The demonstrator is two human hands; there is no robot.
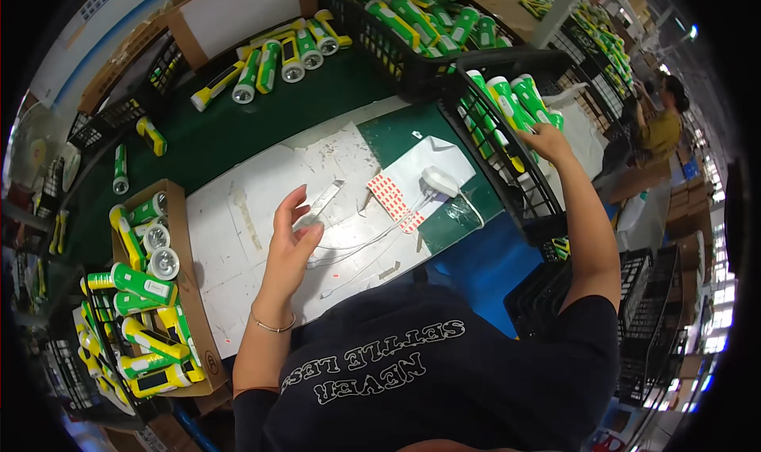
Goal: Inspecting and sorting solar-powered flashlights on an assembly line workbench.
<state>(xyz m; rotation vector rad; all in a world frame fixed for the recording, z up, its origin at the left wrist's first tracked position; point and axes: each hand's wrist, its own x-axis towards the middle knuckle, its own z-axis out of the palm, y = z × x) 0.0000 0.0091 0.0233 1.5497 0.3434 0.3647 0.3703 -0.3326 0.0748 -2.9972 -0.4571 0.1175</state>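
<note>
Left hand (pixel 287 242): fingers loosely spread and raised, thumb and forefinger pinching one narrow clear strip (pixel 321 204) that slants up and away over the white sheet (pixel 238 222); one thin bracelet (pixel 273 326) on the wrist. Right hand (pixel 545 141): stretched out to the right, fingers curled down over the rim of a black wire crate (pixel 519 186) and resting on the green-and-white flashlights (pixel 515 99) stacked in it; whether the fingers close around one cannot be told, as the palm faces away. About four flashlights show in that crate, the rest hidden behind its wall. On the white sheet: one card of red-and-white patterned stickers (pixel 394 201), one small white device (pixel 440 181) with thin white leads trailing toward the body, lying on a second white sheet. The green table mat (pixel 230 135) carries a row of six loose flashlights (pixel 273 60) at the far side and two single ones (pixel 151 135) to the left. One open cardboard box (pixel 186 238) at the left holds roughly ten yellow-and-green flashlights, the lower ones overlapping and hard to count. One further black crate (pixel 380 44) at the top holds many more, cut off by the frame. One other person (pixel 664 123) stands at the far right, small and blurred. The lower frame is filled by the wearer's dark shirt, which hides the near table edge.
</note>
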